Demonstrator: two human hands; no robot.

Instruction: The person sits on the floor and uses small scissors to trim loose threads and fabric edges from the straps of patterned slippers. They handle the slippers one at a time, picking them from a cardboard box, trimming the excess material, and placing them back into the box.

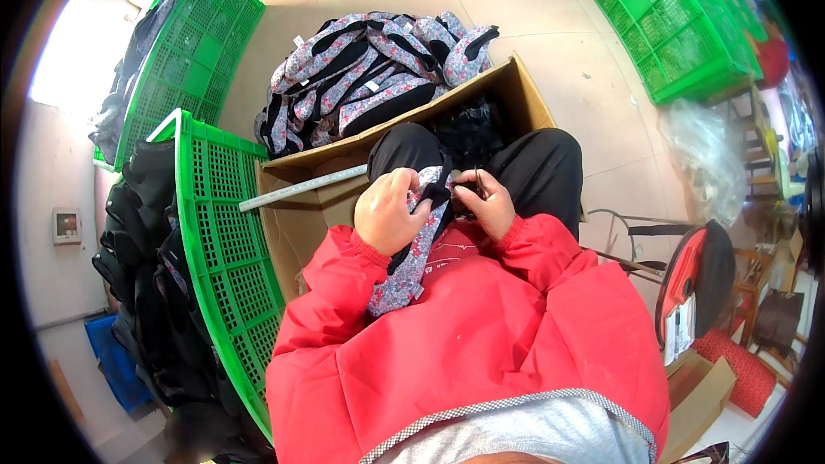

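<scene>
Over my lap hangs a grey-and-pink floral cloth piece (pixel 414 265) with black fabric along it and a small white label near its lower end. My left hand (pixel 387 213) is closed on its upper part, thumb and fingers pinching the cloth. Just to the right, my right hand (pixel 490 206) is closed around a small dark pointed tool (pixel 479 180), which looks like thread snips; the fingers hide most of it. Its tip is close to the cloth's upper edge, but I cannot tell whether they touch.
An open cardboard box (pixel 531 96) stands before my knees, with a black bundle (pixel 471 131) inside and a pale metal ruler (pixel 305 187) across it. Beyond lies a heap of similar floral pieces (pixel 369 73). Green crates (pixel 228 245) flank my left; another green crate (pixel 657 21) stands far right.
</scene>
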